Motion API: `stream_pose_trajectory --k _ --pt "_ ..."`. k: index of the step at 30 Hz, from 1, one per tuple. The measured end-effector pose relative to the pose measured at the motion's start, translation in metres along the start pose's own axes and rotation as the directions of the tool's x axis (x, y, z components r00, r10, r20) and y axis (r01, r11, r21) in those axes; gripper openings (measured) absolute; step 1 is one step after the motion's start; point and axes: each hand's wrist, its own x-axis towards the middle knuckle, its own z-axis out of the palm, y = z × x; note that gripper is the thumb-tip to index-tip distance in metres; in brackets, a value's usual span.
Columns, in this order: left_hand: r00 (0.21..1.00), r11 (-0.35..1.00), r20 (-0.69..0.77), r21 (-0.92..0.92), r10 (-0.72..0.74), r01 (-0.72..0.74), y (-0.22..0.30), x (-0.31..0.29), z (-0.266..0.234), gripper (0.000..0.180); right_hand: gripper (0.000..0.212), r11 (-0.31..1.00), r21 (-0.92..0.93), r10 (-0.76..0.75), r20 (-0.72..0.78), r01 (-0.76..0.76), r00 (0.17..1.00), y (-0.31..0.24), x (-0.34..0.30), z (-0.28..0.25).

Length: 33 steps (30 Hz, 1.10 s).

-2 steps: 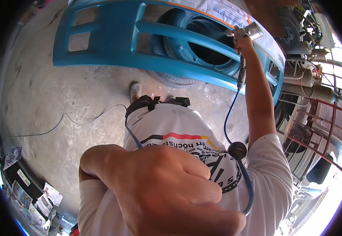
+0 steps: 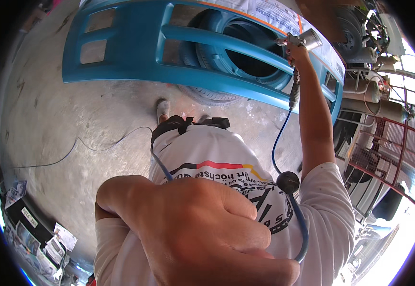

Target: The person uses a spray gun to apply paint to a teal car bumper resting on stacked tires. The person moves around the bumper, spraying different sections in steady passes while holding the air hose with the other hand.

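A metal spray gun point(image 2: 307, 40) with a silvery cup is gripped in my right hand point(image 2: 295, 50), my arm stretched out ahead. Its nozzle points left across a large blue vehicle bumper point(image 2: 117, 57), and a faint mist hangs before it. From the gun's handle a blue air hose point(image 2: 282, 133) runs down to a dark round piece point(image 2: 287, 182) near my chest. Close to the camera, my left hand point(image 2: 202, 229) is closed, with the hose passing into it and out past its fingers; the fingertips are hidden.
Tyres point(image 2: 214, 52) lie behind and under the bumper, beside printed sheeting point(image 2: 269, 14). The hose trails over the concrete floor point(image 2: 83, 114) at left. Gas cylinders point(image 2: 381, 108) and a red metal frame point(image 2: 391, 143) stand at right; papers and a dark panel lie lower left.
The spray gun and my right hand have shifted very slightly to the right along the bumper. My left hand stays closed in nearly the same place.
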Motion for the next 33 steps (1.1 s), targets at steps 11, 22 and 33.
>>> stream_pose_trajectory --k 11,22,33 --pt "0.984 0.997 0.178 -0.069 0.027 -0.015 -0.035 0.033 0.039 0.045 0.056 0.842 -0.436 -0.041 -0.639 -0.317 0.768 0.077 -0.026 -0.100" --pt "0.960 0.991 0.252 -0.010 -0.125 0.132 -0.054 0.031 0.055 0.055 0.059 0.951 -0.301 -0.105 -0.514 -0.064 0.851 0.088 -0.009 -0.064" --pt "0.958 0.988 0.240 0.022 -0.155 0.154 -0.049 0.021 0.036 0.057 0.052 0.983 -0.159 -0.176 -0.632 0.096 0.755 0.086 0.016 -0.043"
